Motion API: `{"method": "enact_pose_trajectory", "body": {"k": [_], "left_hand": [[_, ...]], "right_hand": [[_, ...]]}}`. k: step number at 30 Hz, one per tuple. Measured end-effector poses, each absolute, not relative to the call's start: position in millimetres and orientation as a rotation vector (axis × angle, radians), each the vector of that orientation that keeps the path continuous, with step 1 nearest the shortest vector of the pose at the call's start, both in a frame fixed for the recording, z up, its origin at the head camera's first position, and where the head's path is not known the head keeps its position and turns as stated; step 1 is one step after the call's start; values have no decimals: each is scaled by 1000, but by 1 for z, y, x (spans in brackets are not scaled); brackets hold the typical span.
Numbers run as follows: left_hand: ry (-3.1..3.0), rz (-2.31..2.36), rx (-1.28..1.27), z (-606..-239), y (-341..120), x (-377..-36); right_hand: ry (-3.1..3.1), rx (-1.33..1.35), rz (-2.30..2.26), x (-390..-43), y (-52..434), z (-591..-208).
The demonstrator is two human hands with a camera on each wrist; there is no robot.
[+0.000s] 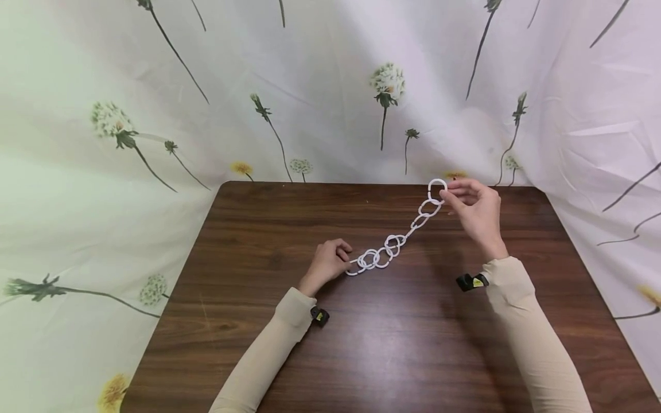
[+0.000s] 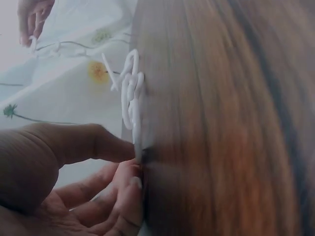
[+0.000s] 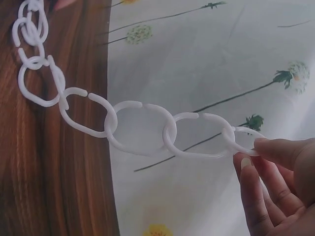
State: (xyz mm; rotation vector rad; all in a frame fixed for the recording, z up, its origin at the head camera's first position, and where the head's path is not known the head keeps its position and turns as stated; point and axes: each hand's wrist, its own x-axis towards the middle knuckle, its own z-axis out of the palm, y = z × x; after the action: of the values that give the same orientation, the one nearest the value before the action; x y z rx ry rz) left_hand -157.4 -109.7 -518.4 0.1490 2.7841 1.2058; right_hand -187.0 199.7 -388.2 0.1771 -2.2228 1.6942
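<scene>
White plastic chain [image 1: 397, 241] spans mid-table: our left hand [image 1: 326, 265] pinches one end, right hand [image 1: 477, 209] the far-edge link; we advise even tension.

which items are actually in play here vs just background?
In play:
- white plastic ring chain, pinched at one end by the left hand, at the other by the right hand

Background:
- wooden table
- dandelion-print cloth

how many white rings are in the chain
About 8. Four hang in the air from the right hand; the other rings bunch on the table by the left hand. Overlaps may hide some.
</scene>
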Motion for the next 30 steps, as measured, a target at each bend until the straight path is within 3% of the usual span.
{"method": "enact_pose_trajectory", "body": {"k": [12,30], "left_hand": [[2902,814,215,-514,-112,-158],[2822,1064,184,-516,-139,-161]], "right_hand": [[-2253,134,1671,-184,215,-394],[-2206,-17,1741,-188,248,-409]]}}
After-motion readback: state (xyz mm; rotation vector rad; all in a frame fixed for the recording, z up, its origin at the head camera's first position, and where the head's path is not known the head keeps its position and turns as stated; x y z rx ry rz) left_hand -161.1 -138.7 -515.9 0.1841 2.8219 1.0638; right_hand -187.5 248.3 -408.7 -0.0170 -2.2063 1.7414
